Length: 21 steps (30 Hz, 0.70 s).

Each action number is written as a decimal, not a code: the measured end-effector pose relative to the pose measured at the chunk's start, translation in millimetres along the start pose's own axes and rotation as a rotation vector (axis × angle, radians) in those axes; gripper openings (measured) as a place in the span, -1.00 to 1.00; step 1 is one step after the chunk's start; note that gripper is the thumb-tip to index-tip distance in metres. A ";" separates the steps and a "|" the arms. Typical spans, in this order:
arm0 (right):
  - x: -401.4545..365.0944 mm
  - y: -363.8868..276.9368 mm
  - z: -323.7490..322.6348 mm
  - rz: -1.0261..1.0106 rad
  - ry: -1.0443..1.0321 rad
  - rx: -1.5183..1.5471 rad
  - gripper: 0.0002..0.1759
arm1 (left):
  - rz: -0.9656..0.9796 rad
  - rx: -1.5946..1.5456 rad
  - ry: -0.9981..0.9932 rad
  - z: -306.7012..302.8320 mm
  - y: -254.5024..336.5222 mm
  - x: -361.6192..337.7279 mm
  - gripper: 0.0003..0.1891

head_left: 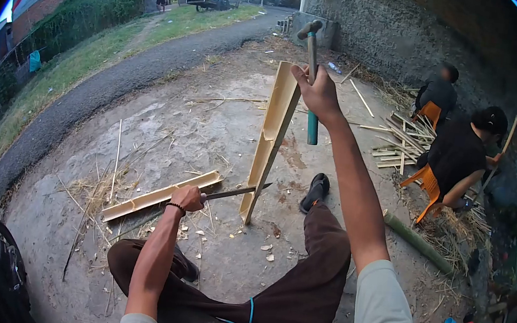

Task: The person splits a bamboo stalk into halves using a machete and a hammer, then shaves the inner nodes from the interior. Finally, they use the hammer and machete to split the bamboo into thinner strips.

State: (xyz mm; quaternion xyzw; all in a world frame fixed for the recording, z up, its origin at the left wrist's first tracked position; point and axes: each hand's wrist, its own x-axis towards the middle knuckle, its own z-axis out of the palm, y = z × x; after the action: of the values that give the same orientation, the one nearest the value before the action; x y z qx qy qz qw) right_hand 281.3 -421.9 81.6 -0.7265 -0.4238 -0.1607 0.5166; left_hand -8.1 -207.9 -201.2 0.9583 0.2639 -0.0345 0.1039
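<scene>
My left hand [187,198], with a dark bead bracelet at the wrist, is closed round the handle of a long knife [232,193]. The blade points right and crosses the lower part of a split bamboo piece [269,121] that stands tilted on the ground. My right hand [321,96] grips a hammer [313,122] with a green handle, its metal head upward. The thumb side of this hand is right at the bamboo's upper edge. Beneath my left hand, another split bamboo length [162,196] lies with its hollow side up.
Two people [461,146] sit on orange chairs [425,184] at the right, beside a pile of bamboo strips [398,142]. A green bamboo pole [418,243] lies nearer to me. My sandalled foot [315,192] rests on the concrete. A bicycle wheel [5,254] shows at lower left.
</scene>
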 end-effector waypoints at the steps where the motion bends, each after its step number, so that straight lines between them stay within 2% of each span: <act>1: 4.2 6.9 10.7 -0.058 0.050 -0.078 -0.42 | 0.015 0.041 0.024 8.3 -1.3 4.9 -0.65; 2: 3.5 3.6 14.9 -0.059 0.069 -0.085 -0.50 | 0.002 0.033 0.072 6.6 6.0 0.6 -0.67; 4: 5.4 13.3 23.3 -0.204 0.132 -0.119 -0.75 | 0.059 0.012 0.127 12.4 11.3 -4.5 -0.70; 14: 5.7 25.6 16.8 -0.236 0.161 -0.165 -0.79 | -0.051 -0.028 0.091 -0.4 30.3 -7.7 -0.72; 16: 3.5 23.6 15.1 -0.241 0.174 -0.173 -0.78 | -0.023 -0.033 0.079 3.2 23.7 -6.0 -0.71; 21: 4.0 29.8 12.7 -0.332 0.225 -0.286 -0.76 | -0.028 -0.116 0.017 61.1 -0.4 -7.4 -0.67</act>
State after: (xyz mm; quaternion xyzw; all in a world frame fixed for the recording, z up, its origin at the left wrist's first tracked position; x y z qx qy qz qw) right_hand 304.4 -412.0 60.7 -0.6902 -0.4502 -0.3816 0.4188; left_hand -15.4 -224.5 -260.1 0.9472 0.2796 -0.0124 0.1563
